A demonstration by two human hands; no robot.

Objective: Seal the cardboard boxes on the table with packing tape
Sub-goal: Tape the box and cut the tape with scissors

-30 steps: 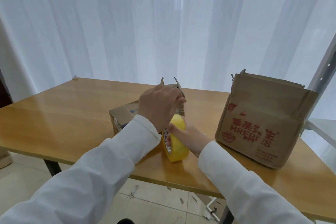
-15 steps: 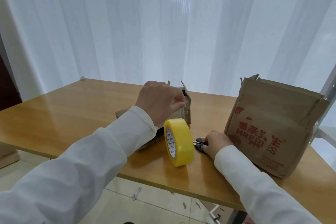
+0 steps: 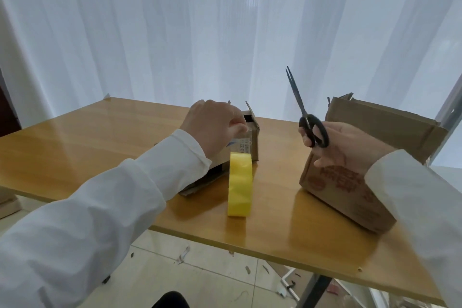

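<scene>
Tape roll (image 3: 240, 183) stands on edge near the table (image 3: 75, 147) front. Left hand (image 3: 212, 130) pinches the pulled strip against the small box (image 3: 251, 137) behind it — film looks thin, clingy, so keep it taut. Right hand (image 3: 342, 148), fingers curled through the scissors (image 3: 308, 120) loops, blades almost closed. Large box (image 3: 390, 132) far right — light, probably slides.

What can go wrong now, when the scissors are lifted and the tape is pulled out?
1. The scissors in the right hand point upward with blades nearly closed; bringing them toward the left hand might nick its fingers.
2. The left hand pinches a clear tape strip over the small cardboard box; slack could let it stick to itself.
3. The yellow tape roll stands on edge, so it may roll or topple.
</scene>
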